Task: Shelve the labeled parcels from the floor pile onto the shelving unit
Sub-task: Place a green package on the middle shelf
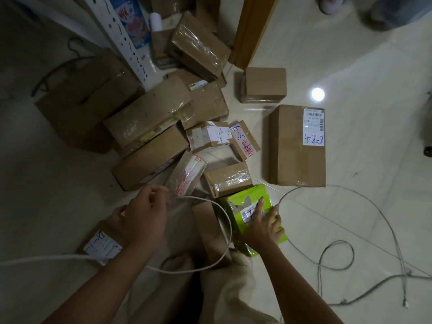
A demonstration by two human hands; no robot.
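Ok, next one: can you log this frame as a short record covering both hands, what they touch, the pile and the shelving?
right hand: flat, fingers spread, on the green parcel's label
green parcel: on the floor, near edge of pile
left hand: fingers curled beside a white cable; grip unclear
box marked 4-2-3: on the floor, right of pile
shelving upright: top left, white, perforated

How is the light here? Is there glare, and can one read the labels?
Head view: dim, dark corners, one round glare spot on the glossy floor. Head view: the white shelving upright appears slanted, likely from the wide lens. Head view: the 4-2-3 label on the large cardboard box reads clearly; the right hand hides part of the label on the green parcel.
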